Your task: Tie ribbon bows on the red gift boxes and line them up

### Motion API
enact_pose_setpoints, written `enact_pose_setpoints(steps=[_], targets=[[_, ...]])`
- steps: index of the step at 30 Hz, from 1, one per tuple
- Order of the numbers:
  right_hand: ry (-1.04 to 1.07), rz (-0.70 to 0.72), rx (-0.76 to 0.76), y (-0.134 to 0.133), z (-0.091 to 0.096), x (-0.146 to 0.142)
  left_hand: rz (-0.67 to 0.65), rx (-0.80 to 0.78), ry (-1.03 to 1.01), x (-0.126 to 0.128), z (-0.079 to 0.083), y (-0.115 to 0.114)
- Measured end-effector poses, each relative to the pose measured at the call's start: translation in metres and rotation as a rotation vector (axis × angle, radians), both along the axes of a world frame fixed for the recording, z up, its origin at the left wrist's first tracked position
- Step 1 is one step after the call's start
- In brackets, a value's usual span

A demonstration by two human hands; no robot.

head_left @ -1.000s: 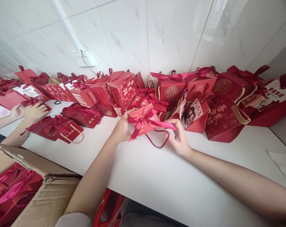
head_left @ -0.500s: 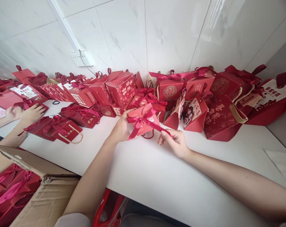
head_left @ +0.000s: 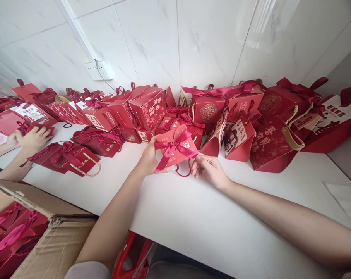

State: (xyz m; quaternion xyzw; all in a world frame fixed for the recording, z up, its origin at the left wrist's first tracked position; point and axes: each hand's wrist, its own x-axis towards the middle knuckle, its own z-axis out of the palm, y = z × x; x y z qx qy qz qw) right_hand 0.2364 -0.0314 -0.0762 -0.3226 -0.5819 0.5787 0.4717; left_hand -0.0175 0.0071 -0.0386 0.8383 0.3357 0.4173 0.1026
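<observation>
My left hand [head_left: 150,158] is closed round the left side of a small red gift box [head_left: 179,144], holding it tilted above the white table. A crimson satin ribbon [head_left: 171,147] is tied in a bow across the box's face, one tail hanging at the lower left. My right hand [head_left: 211,170] pinches the ribbon's other tail by the box's right corner; its fingertips partly hide the end. Below the box, a dark red cord handle [head_left: 183,172] dangles in a loop beside those fingers.
Red gift boxes [head_left: 148,108] crowd the white table [head_left: 175,213] along the tiled wall. At left, another person's hands [head_left: 36,137] rest on a red box. A cardboard carton [head_left: 62,240] with ribboned boxes stands at front left, near a red stool [head_left: 129,257].
My right hand has moved slightly left and up, closer to the box, and less of the ribbon tail shows. The box has turned a little in my left hand.
</observation>
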Motion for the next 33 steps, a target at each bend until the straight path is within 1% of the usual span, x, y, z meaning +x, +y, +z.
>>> enact_pose_setpoints(steps=[4,5,7,9,10,11,12,15,17,19,23,25,29,33], targets=[[-0.095,0.129,0.032,-0.006,0.001,-0.002,0.052,0.048,0.010,0.002,0.002,-0.002],[-0.132,0.159,0.072,-0.010,0.003,-0.002,0.065,0.057,0.012,0.002,0.003,-0.003],[-0.217,0.166,0.249,-0.021,0.009,-0.002,0.092,0.061,0.014,0.002,0.006,-0.005],[-0.244,0.119,0.439,-0.032,0.016,-0.003,0.123,0.054,0.027,0.002,0.009,-0.007],[-0.217,0.114,0.467,-0.037,0.019,-0.004,0.138,0.054,0.038,0.002,0.010,-0.008],[-0.165,0.136,0.435,-0.041,0.022,-0.005,0.146,0.059,0.050,0.003,0.011,-0.009],[-0.102,0.193,0.359,-0.044,0.023,-0.006,0.151,0.067,0.059,0.004,0.012,-0.010],[0.086,0.448,0.102,-0.046,0.024,-0.011,0.152,0.080,0.080,0.007,0.013,-0.013],[0.166,0.582,0.000,-0.044,0.024,-0.013,0.145,0.082,0.094,0.010,0.014,-0.014],[0.229,0.650,-0.085,-0.043,0.025,-0.014,0.133,0.103,0.114,0.012,0.015,-0.015],[0.344,0.700,-0.256,-0.042,0.028,-0.014,0.097,0.146,0.151,0.013,0.017,-0.016],[0.347,0.691,-0.249,-0.041,0.029,-0.014,0.099,0.129,0.141,0.013,0.017,-0.016],[0.283,0.641,-0.084,-0.039,0.030,-0.011,0.134,0.073,0.124,0.012,0.016,-0.016],[0.209,0.655,0.017,-0.040,0.031,-0.008,0.151,0.038,0.134,0.013,0.017,-0.017]])
